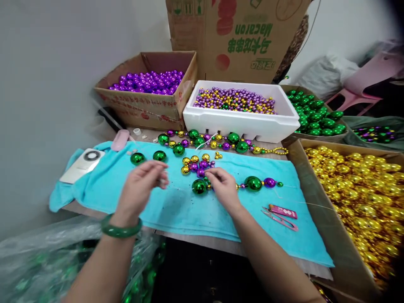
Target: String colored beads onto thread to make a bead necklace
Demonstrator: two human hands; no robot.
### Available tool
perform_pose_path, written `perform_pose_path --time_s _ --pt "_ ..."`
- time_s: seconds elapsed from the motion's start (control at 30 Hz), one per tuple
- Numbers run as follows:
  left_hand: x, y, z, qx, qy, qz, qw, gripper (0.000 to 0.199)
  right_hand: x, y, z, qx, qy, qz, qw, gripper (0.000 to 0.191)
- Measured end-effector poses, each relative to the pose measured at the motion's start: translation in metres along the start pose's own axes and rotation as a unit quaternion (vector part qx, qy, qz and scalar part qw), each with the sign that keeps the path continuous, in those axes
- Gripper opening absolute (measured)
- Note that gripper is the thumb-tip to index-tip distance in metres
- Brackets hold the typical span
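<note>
My left hand (143,183) is held above the turquoise towel (176,214), its fingers pinched on what looks like a thin clear string, faint against the cloth. Closed at the fingertips, my right hand (223,187) is at the near end of a bead strand, beside a large green bead (199,186); its fingers hide part of the strand. To the right, the strand continues with another large green bead (253,183) and a purple bead (269,182). Loose gold beads (185,170) and purple beads (194,167) cluster just beyond my hands. Two green beads (137,158) lie farther left.
A finished-looking bead strand (233,138) stretches across the back. Pink snips (280,219) and a small pink box (283,211) lie at right. Around stand a purple-bead carton (139,103), a white foam box (236,120) and a gold-bead carton (318,206). A white device (82,165) rests left.
</note>
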State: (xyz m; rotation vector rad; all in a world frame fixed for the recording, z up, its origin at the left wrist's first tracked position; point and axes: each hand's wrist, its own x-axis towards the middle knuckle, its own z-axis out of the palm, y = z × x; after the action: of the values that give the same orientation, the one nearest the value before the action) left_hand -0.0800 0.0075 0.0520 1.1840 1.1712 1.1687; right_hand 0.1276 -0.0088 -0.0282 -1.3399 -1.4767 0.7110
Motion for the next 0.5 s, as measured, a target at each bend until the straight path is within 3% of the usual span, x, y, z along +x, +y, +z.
perform_pose_path --time_s 0.1,0.2,0.27,0.4,0.5 --pt "-0.015 -0.027 0.041 -0.012 -0.124 -0.094 0.988 0.022 -0.008 -0.013 -0.016 0.192 -0.047 0.102 0.975 0.022" --pt "-0.023 -0.046 0.068 0.000 -0.141 -0.101 0.985 0.026 -0.023 -0.023 -0.021 0.412 -0.076 0.227 0.879 0.031" --pt "-0.026 -0.053 0.076 0.037 -0.135 -0.067 0.988 0.026 -0.030 -0.024 -0.021 0.460 -0.071 0.267 0.844 0.034" --pt "-0.028 -0.054 0.080 0.127 -0.154 0.005 0.980 0.024 -0.034 -0.015 -0.022 0.472 -0.055 0.291 0.830 0.024" --pt "-0.027 -0.048 0.079 0.183 -0.215 0.055 0.958 0.024 -0.036 -0.007 -0.027 0.459 -0.060 0.305 0.832 0.021"
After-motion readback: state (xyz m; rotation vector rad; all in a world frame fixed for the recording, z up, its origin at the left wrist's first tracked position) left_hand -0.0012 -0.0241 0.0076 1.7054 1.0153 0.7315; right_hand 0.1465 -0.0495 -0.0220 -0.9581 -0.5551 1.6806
